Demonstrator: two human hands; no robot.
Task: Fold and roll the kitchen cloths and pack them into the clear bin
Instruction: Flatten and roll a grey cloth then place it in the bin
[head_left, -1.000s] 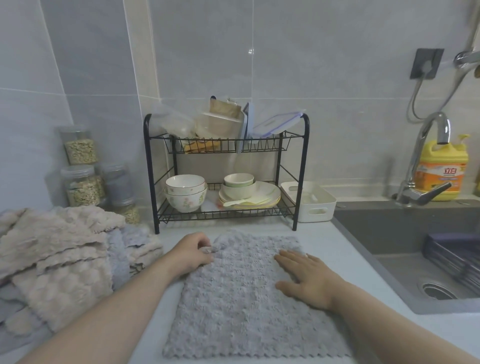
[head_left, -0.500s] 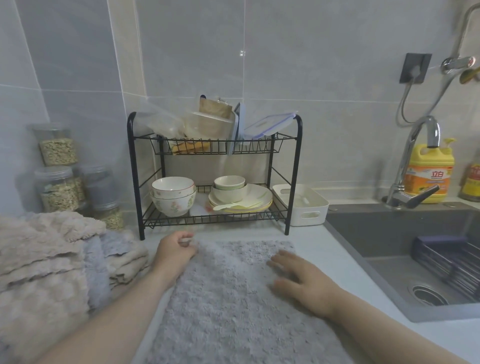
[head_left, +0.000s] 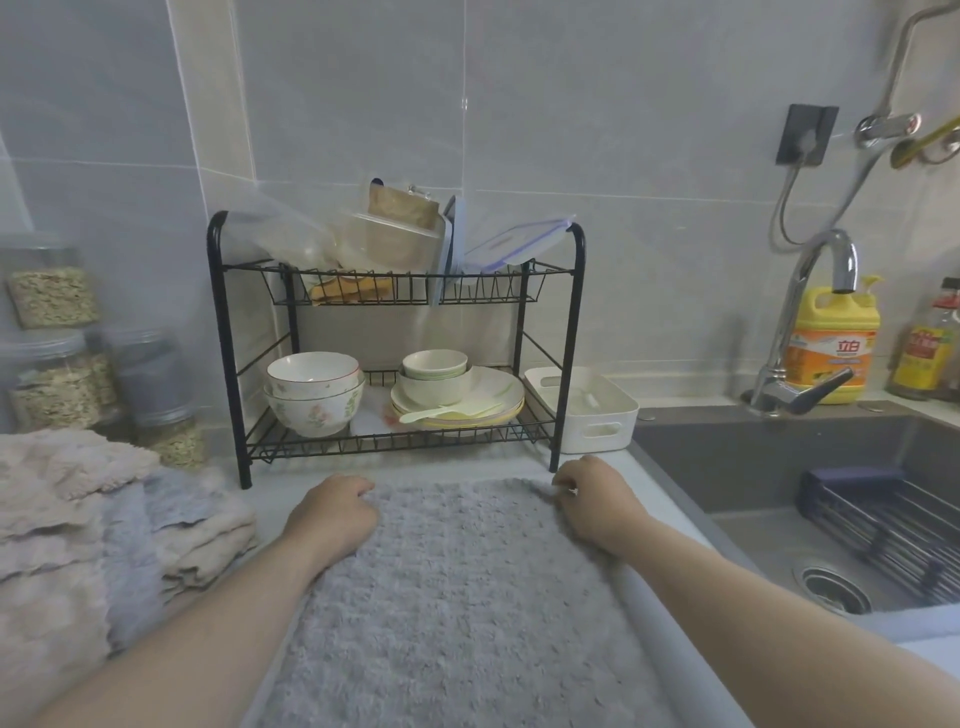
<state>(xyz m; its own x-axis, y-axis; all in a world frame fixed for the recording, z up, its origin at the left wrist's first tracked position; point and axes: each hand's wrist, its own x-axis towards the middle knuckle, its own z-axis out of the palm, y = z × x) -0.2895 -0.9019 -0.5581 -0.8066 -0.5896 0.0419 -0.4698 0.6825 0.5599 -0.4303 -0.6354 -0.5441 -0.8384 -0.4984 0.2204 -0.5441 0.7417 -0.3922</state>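
A grey fluffy kitchen cloth (head_left: 457, 597) lies spread flat on the counter in front of me. My left hand (head_left: 332, 514) grips its far left corner with curled fingers. My right hand (head_left: 597, 501) pinches its far right corner. A pile of beige and grey cloths (head_left: 88, 525) lies at the left. A clear lidded container (head_left: 389, 239) sits on the top shelf of the dish rack; whether it is the bin I cannot tell.
A black wire dish rack (head_left: 395, 343) with bowls and plates stands just beyond the cloth. A white plastic tray (head_left: 587, 410) sits to its right. The sink (head_left: 779, 483) with a faucet (head_left: 810, 322) is at the right, grain jars (head_left: 57, 353) at the left.
My right hand moved from lying flat on the cloth to its far right corner and pinched it. My left hand stayed gripping the far left corner. The view shifted slightly left.
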